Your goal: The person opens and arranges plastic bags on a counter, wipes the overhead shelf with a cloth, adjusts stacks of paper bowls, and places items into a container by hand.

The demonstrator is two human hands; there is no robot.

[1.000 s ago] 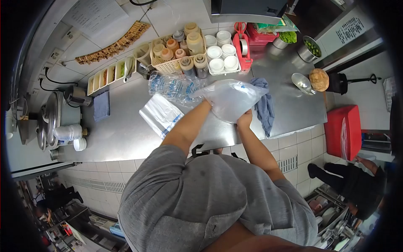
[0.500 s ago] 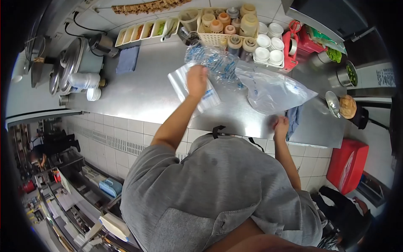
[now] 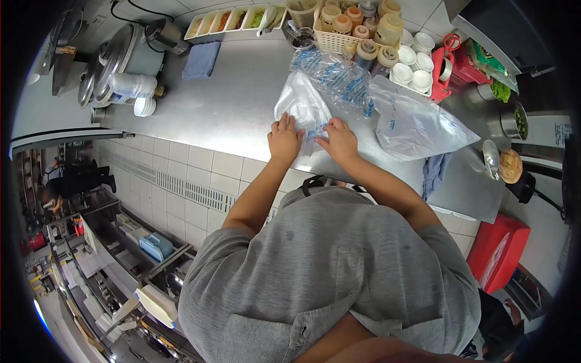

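Observation:
A white plastic bag (image 3: pixel 299 100) with blue print lies on the steel counter (image 3: pixel 236 91) in front of me. My left hand (image 3: pixel 284 139) rests at its near left edge, fingers spread. At the near right edge is my right hand (image 3: pixel 339 138), thumb and fingers apart on the plastic. Just behind, crumpled clear wrap with blue print (image 3: pixel 339 78) touches the bag. A large translucent bag (image 3: pixel 417 124) lies to the right, partly over a blue-grey cloth (image 3: pixel 434 172).
Behind are a basket of squeeze bottles (image 3: pixel 339 43), white small dishes (image 3: pixel 413 75) and a tray of toppings (image 3: pixel 233 23). Large pots (image 3: pixel 136 57) stand left. A red bin (image 3: pixel 499 251) is at the right. People in dark clothes (image 3: pixel 78 181) appear at both sides.
The view has shifted left. My right hand has left the large translucent bag, which now lies on the counter. Both hands have come to the white bag, which has become bunched.

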